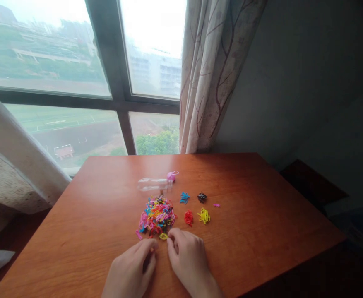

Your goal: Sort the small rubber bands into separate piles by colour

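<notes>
A mixed heap of small coloured plastic stitch markers [158, 215] lies in front of my hands on the wooden table. My right hand [187, 250] is closed in a pinch at the heap's near edge, its fingertips at a yellow stitch marker [163, 236]. Just left of it, my left hand [134, 265] has its fingers curled in beside the heap; anything between them is hidden. Right of the heap are separate small piles: blue [184, 197], black [202, 197], red [188, 217] and yellow [204, 216]. One pink marker [216, 205] lies alone further right.
Behind the heap a clear plastic bottle [155, 183] lies on its side, with a pink cap [171, 177] at its right end. The wooden table [256, 231] reaches back to a window [150, 54] and a patterned curtain [209, 74]. A dark wall stands at the right.
</notes>
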Demonstrator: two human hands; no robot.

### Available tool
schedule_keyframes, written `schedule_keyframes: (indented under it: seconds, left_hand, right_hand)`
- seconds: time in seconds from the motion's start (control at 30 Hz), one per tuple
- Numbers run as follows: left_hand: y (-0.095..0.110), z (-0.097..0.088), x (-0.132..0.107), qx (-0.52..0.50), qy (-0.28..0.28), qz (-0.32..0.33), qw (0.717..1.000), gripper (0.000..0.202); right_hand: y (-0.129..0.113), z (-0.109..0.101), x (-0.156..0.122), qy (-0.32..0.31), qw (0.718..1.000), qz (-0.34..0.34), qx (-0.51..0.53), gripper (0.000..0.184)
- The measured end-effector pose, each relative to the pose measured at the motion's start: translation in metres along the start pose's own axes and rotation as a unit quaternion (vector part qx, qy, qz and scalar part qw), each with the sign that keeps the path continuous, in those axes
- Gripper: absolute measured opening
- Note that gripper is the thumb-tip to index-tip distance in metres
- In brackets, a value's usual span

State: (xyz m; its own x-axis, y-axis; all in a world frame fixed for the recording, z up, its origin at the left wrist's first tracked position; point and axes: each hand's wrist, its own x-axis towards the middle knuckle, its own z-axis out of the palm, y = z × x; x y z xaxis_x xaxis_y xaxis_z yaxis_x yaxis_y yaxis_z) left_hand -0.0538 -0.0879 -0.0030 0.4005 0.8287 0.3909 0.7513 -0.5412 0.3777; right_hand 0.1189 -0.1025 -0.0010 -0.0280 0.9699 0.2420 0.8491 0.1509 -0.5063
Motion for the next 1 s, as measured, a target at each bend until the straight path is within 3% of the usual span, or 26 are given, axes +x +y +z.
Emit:
schedule_keyframes:
  seconds: [0.33,0.57,0.7,1.0]
  left_hand:
    - [0.0017,-0.0023,-0.0019,-0.031,0.001,-0.012,0.999,0.020]
    - [0.0002,-0.0012,-0.0019,-0.069,0.009,-0.042,0.997,0.028]
    - [-0.0018,-0.0032,-0.0016,-0.079,0.013,-0.017,0.997,0.018]
    - [-0.0014,-0.0057,-0.0004,-0.086,-0.014,-0.027,0.996,0.012]
  right_hand:
    - [0.0050,-0.0001,-0.0028,0.014,0.997,0.003,0.081,0.009]
    - [0.0031,-0.0005,-0.0053,0.010,0.994,-0.052,0.091,0.011]
    - [0.0027,-0.0007,-0.0059,0.005,0.995,-0.067,0.080,0.013]
    - [0.0026,-0.0028,-0.0048,0.015,0.993,-0.031,0.115,0.010]
